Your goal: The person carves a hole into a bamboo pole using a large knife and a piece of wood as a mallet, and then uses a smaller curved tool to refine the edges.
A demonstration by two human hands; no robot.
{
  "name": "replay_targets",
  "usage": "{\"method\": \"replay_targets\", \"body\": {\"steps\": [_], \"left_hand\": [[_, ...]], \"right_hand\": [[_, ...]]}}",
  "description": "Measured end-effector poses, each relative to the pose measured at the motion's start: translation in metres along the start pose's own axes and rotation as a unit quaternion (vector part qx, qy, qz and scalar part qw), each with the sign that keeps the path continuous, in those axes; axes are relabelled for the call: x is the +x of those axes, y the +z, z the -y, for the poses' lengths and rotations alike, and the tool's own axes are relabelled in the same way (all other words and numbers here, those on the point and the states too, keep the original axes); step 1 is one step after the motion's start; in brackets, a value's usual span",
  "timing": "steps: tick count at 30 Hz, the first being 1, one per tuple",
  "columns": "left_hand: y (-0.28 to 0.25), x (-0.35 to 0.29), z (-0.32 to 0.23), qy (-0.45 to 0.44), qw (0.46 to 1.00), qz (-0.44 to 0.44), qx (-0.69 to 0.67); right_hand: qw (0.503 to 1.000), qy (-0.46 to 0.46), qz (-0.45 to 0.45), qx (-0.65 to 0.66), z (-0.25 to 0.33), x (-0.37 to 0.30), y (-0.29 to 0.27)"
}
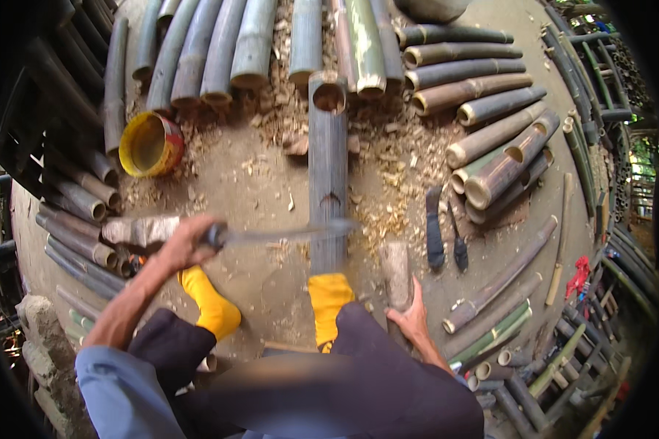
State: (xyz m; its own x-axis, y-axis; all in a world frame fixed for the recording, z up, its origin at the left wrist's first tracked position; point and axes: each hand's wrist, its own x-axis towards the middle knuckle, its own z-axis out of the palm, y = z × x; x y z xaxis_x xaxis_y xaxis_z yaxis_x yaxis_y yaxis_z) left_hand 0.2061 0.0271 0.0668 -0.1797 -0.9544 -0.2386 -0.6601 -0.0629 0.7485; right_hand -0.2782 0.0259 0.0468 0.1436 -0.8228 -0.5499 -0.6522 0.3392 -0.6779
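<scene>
My left hand (192, 245) is closed round the dark handle of a long knife (285, 235). Its blade, smeared by motion, points right and crosses over a dark bamboo tube (327, 161). That tube lies lengthwise before me, with a round hole near its far end and a small notch farther down. My foot in a yellow sock (331, 301) rests at the tube's near end. On the right, my right hand (411, 316) grips the lower part of a thick wooden club (397, 274), which stands beside the tube, apart from it.
Several cut bamboo tubes (252, 51) fan out at the far side, more (490, 110) at the right. A yellow-and-red bucket (152, 144) stands far left. Two dark-handled tools (435, 230) lie right of the tube. Wood chips (395, 183) litter the ground.
</scene>
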Motion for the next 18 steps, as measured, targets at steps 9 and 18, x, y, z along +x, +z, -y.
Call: {"method": "replay_targets", "body": {"steps": [9,18], "left_hand": [[-0.003,0.077,0.034,-0.089,0.980,0.070,0.167],[-0.004,0.084,0.024,-0.101,0.970,0.085,0.202]], "right_hand": [[1.000,0.002,0.019,-0.016,0.025,0.011,0.007],[0.999,-0.044,0.028,-0.013,0.070,0.018,-0.011]]}}
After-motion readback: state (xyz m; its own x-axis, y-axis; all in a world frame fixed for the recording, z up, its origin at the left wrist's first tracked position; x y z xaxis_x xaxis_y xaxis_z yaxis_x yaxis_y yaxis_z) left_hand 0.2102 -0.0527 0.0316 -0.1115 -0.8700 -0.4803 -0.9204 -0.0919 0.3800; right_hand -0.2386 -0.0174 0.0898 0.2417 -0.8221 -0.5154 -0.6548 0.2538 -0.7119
